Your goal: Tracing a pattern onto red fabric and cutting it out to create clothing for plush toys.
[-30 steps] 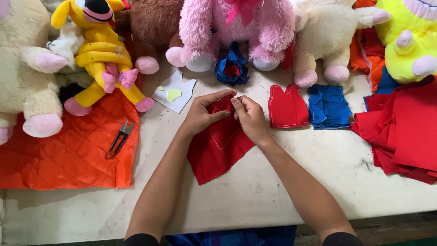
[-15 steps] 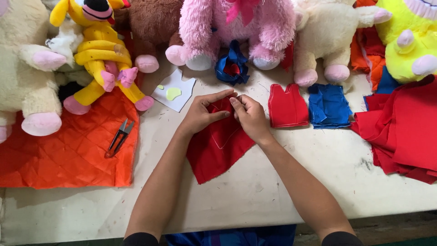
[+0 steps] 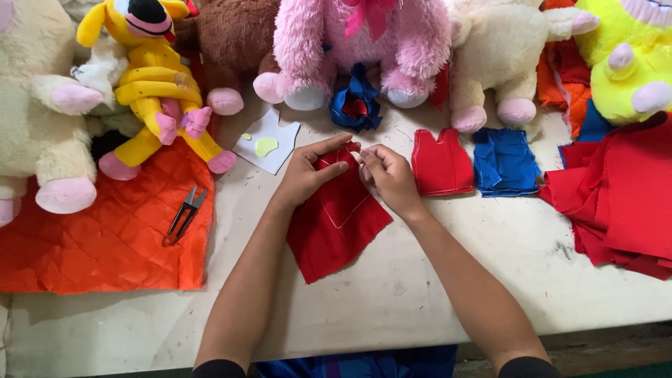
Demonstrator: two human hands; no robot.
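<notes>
Both hands meet at the top edge of a dark red cloth piece [image 3: 336, 224], which lies flat on the pale tabletop [image 3: 392, 294] in the middle of the view. The left hand [image 3: 308, 171] presses on the upper left corner of this cloth, thumb and fingers closed on its edge. The right hand [image 3: 388, 175] has a clenched grip on the same edge, just beside the left fingertips; whether it also holds something small there, I cannot tell. White stitching lines show on the cloth below the hands.

Right of the hands lie a small red vest [image 3: 441, 162] and, touching it, a small blue vest [image 3: 505, 161]. A heap of red fabric [image 3: 619, 203] covers the right end of the tabletop. On the left, thread snips [image 3: 183, 215] rest on an orange quilted sheet [image 3: 105, 245]. A white paper pattern [image 3: 266, 143] lies near the left hand. Plush toys stand along the far edge: a yellow one [image 3: 157, 84], a pink one [image 3: 364, 49], and a cream one [image 3: 500, 63].
</notes>
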